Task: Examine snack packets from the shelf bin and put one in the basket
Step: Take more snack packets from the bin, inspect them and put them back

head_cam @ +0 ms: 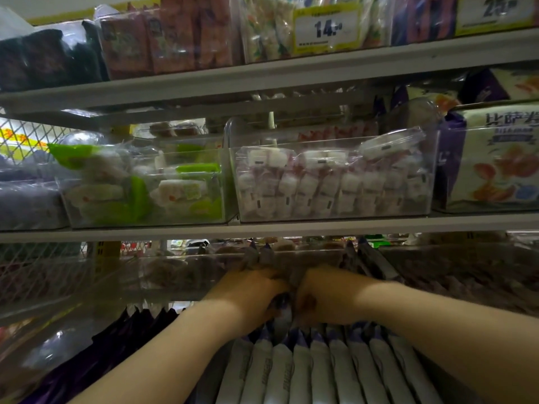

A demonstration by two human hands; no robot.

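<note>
Both of my hands reach into a clear shelf bin (pixel 180 259) on the dim lower shelf. My left hand (pixel 250 290) and my right hand (pixel 323 293) are side by side, knuckles up, and their fingers grip a bunch of small purple-and-grey snack packets (pixel 258 256) between them. More packets of the same kind (pixel 370 262) stick up just right of my right hand. The fingertips are hidden among the packets. No basket is in view.
Below my arms stands a row of white-and-purple packets (pixel 320 371), with dark purple packs (pixel 116 339) to the left. The shelf above holds clear bins of green-wrapped cakes (pixel 140 188) and pink-white sweets (pixel 332 185), and a purple-and-white box (pixel 495 158) at right. A yellow price tag (pixel 326 27) hangs on the top shelf.
</note>
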